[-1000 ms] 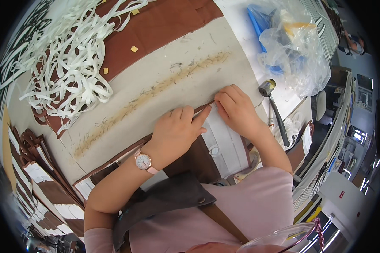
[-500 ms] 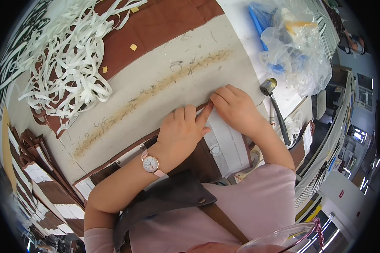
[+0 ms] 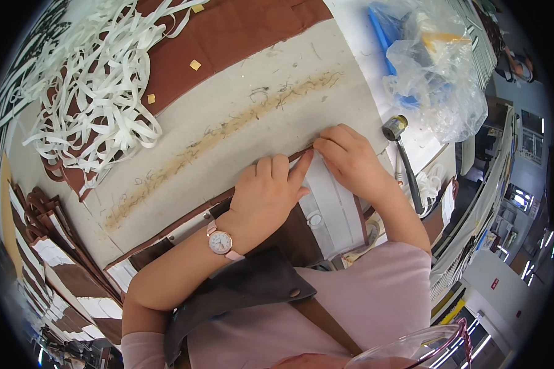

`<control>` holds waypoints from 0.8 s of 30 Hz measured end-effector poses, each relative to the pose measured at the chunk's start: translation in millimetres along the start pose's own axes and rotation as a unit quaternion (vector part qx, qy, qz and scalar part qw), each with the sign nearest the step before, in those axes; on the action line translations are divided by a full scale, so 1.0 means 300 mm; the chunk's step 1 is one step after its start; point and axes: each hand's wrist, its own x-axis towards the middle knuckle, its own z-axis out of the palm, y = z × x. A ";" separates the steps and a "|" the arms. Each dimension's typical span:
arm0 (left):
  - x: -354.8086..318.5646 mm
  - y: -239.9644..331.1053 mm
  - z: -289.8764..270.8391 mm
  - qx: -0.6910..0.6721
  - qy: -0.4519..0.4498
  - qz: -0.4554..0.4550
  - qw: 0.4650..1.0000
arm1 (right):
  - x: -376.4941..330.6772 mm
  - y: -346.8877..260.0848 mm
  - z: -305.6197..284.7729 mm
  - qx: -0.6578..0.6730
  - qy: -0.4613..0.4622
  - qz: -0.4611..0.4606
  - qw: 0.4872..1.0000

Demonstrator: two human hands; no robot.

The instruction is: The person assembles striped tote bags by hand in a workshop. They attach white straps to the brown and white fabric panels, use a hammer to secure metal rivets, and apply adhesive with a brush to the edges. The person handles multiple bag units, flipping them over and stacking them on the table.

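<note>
- While the left hand (image 3: 261, 197) sits where it was half a second ago, the right hand (image 3: 351, 160) has crept slightly right along the panel (image 3: 331, 209).
- Versus a second ago: left wrist has shifted right; a snap (image 3: 207, 214) just above it is now uncovered.
- Read: small repositioning at one spot; edge work looks unfinished.
- Panel: on the worktop (image 3: 184, 129), right against the body, brown trim (image 3: 221, 198) along its far edge.
- Left fingers: index straight, tip at the trim, thumb spread away; looks like pressing, no grip seen.
- Right fingers: bunched on the trim just beside that index tip; look pinched on the panel edge, contact partly hidden.
- Hammer (image 3: 408, 169) lies right of the right hand, untouched. Straps (image 3: 104, 104) far left, bag (image 3: 440, 80) far right; both unchanged.
</note>
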 end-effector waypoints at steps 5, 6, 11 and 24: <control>0.000 0.007 0.003 -0.007 0.018 -0.013 1.000 | -0.004 -0.021 -0.004 -0.042 -0.024 0.010 0.999; 0.001 0.010 0.002 -0.003 0.021 -0.016 1.000 | -0.006 -0.024 -0.003 -0.044 -0.023 0.013 0.999; 0.000 0.002 0.004 -0.006 0.023 -0.008 1.000 | -0.028 -0.028 0.005 -0.022 0.009 0.042 0.999; 0.007 -0.023 0.004 -0.036 0.027 0.004 0.999 | -0.034 -0.038 0.003 -0.003 0.041 0.049 0.998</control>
